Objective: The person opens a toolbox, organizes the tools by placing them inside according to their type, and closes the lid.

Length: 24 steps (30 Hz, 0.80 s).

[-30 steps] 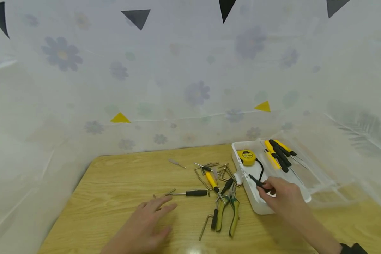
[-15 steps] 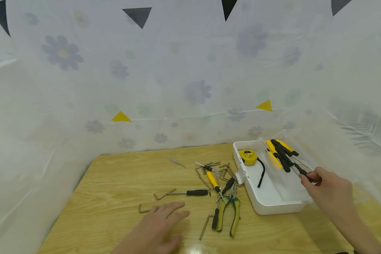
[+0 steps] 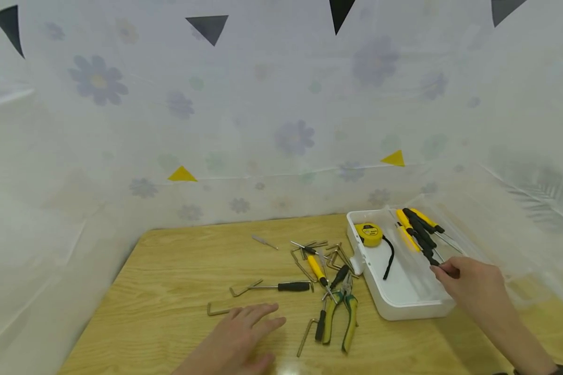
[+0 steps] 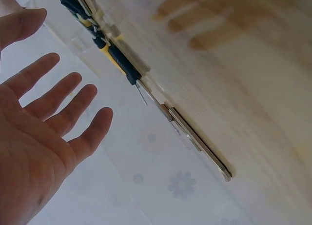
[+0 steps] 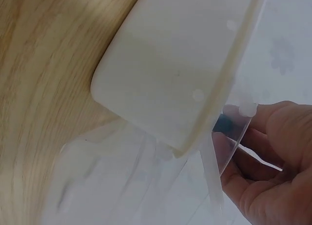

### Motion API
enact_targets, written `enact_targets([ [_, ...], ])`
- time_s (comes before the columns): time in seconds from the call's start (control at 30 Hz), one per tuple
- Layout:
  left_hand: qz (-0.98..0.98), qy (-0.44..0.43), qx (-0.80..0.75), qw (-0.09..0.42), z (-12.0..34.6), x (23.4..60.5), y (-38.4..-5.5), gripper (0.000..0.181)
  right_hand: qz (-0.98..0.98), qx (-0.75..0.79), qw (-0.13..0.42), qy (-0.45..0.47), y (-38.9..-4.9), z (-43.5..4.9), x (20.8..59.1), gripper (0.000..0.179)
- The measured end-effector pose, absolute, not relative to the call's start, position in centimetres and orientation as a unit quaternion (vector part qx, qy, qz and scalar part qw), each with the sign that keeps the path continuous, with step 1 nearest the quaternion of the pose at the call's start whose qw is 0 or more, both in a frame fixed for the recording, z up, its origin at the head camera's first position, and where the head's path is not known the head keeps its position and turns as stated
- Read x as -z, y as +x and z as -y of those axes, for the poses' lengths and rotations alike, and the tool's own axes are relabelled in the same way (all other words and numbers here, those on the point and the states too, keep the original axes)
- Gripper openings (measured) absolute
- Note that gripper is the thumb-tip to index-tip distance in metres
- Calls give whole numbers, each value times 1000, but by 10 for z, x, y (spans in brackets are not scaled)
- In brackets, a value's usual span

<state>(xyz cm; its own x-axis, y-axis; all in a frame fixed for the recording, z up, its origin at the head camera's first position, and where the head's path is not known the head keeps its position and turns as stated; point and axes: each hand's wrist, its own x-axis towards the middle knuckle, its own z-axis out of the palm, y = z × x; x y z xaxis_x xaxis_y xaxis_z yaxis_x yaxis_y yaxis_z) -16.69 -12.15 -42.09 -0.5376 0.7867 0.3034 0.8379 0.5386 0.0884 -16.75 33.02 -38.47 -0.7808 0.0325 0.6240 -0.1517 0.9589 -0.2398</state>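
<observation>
My right hand [image 3: 474, 284] pinches a black-handled screwdriver [image 3: 432, 260] between thumb and fingers, over the right side of the white toolbox [image 3: 405, 313]. Fingers hide part of its handle. In the right wrist view, clear plastic of the box overlaps the fingertips. Inside the box lie a yellow tape measure [image 3: 369, 234] and several yellow- and black-handled tools [image 3: 415, 229]. My left hand [image 3: 236, 336] hovers over the table with fingers spread and holds nothing. Nearest it are a hex key [image 3: 217, 312] and a black-handled screwdriver [image 3: 294, 286], both lying on the table.
Green-handled pliers [image 3: 351, 320] lie before the box. Behind them are a yellow-handled screwdriver [image 3: 315, 268] and several hex keys [image 3: 340, 255]. A small screwdriver [image 3: 264, 241] lies farther back. The box's clear lid [image 3: 478, 234] hangs open to the right; a floral sheet [image 3: 262, 114] encloses the table.
My right hand has carried the screwdriver from the box's left wall to its right side, then slightly back left. My left hand has shifted right, exposing a hex key.
</observation>
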Motion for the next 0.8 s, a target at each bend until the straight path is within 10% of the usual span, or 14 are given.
enact_targets([
  [0.8, 871, -463, 101, 128, 126, 417, -163, 57, 951, -159, 266, 18, -165, -311, 386, 26],
])
